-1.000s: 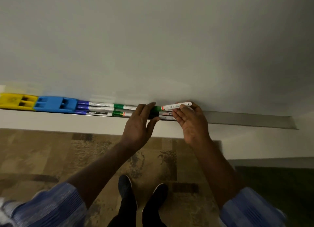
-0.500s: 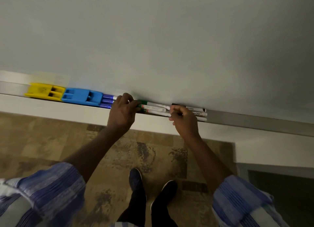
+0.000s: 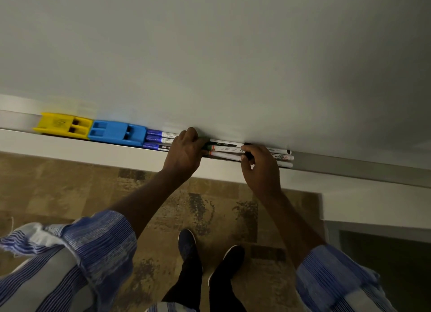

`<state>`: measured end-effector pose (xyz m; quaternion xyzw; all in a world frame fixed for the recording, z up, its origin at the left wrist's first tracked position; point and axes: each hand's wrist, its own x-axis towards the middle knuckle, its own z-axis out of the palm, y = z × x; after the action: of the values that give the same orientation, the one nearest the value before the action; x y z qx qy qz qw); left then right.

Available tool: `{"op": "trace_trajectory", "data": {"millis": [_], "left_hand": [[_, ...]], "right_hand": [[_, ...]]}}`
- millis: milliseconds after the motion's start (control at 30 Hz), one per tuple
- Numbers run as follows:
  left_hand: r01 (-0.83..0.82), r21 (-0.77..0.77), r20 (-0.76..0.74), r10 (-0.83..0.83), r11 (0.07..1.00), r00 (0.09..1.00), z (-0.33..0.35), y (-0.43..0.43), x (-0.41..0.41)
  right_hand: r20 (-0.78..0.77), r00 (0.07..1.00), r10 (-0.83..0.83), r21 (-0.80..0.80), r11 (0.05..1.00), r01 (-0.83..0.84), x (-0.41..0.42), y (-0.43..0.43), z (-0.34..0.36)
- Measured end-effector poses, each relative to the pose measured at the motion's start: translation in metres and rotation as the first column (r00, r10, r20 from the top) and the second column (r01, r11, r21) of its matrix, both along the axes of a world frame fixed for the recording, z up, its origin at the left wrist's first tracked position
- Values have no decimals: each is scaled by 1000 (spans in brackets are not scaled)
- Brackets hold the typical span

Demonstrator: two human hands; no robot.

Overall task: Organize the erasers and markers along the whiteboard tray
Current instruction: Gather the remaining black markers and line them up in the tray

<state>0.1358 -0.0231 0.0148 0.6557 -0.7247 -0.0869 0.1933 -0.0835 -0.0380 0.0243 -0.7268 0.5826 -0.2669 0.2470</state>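
Note:
A yellow eraser point(image 3: 64, 125) and a blue eraser point(image 3: 117, 134) lie end to end at the left of the whiteboard tray point(image 3: 361, 169). Right of them lie three purple-capped markers point(image 3: 155, 139), then green-capped markers point(image 3: 225, 149), then black-capped markers point(image 3: 281, 157), all lengthwise in rows. My left hand point(image 3: 185, 151) rests curled over the joint between the purple and green markers. My right hand point(image 3: 261, 168) pinches the black caps between the green and black sets. The marker parts under both hands are hidden.
The whiteboard point(image 3: 210, 55) fills the upper view. A white ledge point(image 3: 93, 151) runs below the tray. Under it lie a patterned brown floor point(image 3: 210, 209) and my dark shoes point(image 3: 187, 244). The tray's right stretch holds nothing.
The marker my right hand held above the tray a second ago now lies in the tray. My left hand slid left over the markers. The view shifted right along the tray.

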Motion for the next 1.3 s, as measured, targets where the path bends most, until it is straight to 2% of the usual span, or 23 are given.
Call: {"op": "trace_trajectory", "data": {"millis": [133, 300, 433, 567, 633, 833, 1167, 1300], "left_hand": [[-26, 10, 8, 26, 1000, 1000, -7, 0, 1], [-29, -53, 49, 31, 998, 998, -13, -3, 0], [68, -79, 148, -55, 995, 987, -23, 4, -3], [234, 77, 254, -246, 969, 936, -42, 23, -17], [250, 110, 259, -270, 962, 927, -50, 31, -25], [146, 165, 274, -187, 975, 943, -53, 43, -35], [157, 129, 261, -186, 979, 947, -51, 41, -39], [137, 162, 248, -175, 977, 953, -50, 41, -39]], "right_hand": [[-83, 997, 1, -5, 1000, -2, -9, 2, -2], [-204, 979, 18, -112, 993, -41, -15, 6, -7], [-334, 936, -108, -198, 979, 43, -23, 9, -16], [-505, 859, -87, -69, 996, 60, -20, 25, -30], [-555, 831, -37, 6, 999, 48, -16, 32, -38], [-564, 825, -22, 57, 996, 65, -6, 33, -41], [-590, 808, -12, 64, 996, 61, -7, 34, -36], [-584, 811, -17, 61, 996, 64, -6, 35, -37]]}}
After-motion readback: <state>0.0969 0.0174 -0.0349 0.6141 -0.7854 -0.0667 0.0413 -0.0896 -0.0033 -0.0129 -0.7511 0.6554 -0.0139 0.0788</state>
